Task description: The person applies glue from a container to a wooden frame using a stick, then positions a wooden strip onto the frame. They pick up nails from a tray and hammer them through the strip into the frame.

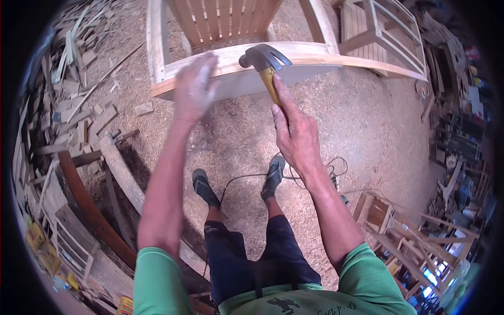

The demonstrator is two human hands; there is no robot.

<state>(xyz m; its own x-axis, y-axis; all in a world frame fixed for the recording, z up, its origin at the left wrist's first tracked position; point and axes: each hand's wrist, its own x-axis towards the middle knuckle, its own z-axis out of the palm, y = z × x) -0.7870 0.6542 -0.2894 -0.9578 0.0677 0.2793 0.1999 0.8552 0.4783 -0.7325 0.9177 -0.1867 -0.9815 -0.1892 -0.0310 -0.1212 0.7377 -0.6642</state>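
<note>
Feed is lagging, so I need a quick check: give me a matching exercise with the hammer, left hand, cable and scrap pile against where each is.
Things:
1. hammer
2. left hand
3. cable
4. scrap pile

Places:
A. on the sawdust between the feet
B. in the right hand
C. far left of the floor
D. over the frame rail

Pairs: 1-B, 2-D, 3-A, 4-C

The left hand (195, 86) is motion-blurred, hiding whether it touches the curved rail (310, 56) beneath it; beyond the hand, the chair frame (157, 37) runs off the top edge
</note>
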